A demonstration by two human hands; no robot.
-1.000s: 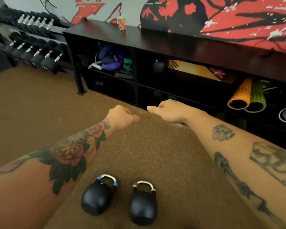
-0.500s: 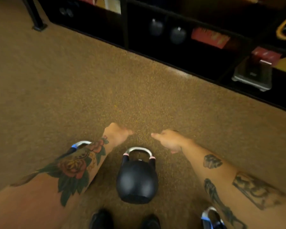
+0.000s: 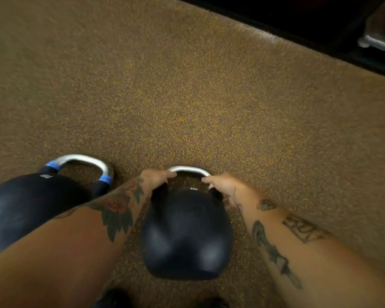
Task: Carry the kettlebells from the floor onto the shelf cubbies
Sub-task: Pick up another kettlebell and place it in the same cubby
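Half a second ago both hands hung open above the floor; now the left hand (image 3: pixel 157 180) and right hand (image 3: pixel 222 185) have closed on the two sides of the handle of the black kettlebell (image 3: pixel 187 236) at lower centre, resting on the speckled floor (image 3: pixel 187 96). The lift looks imminent. The blue-banded kettlebell (image 3: pixel 31 201) waits at lower left; the shelf (image 3: pixel 320 23) lies upper right.
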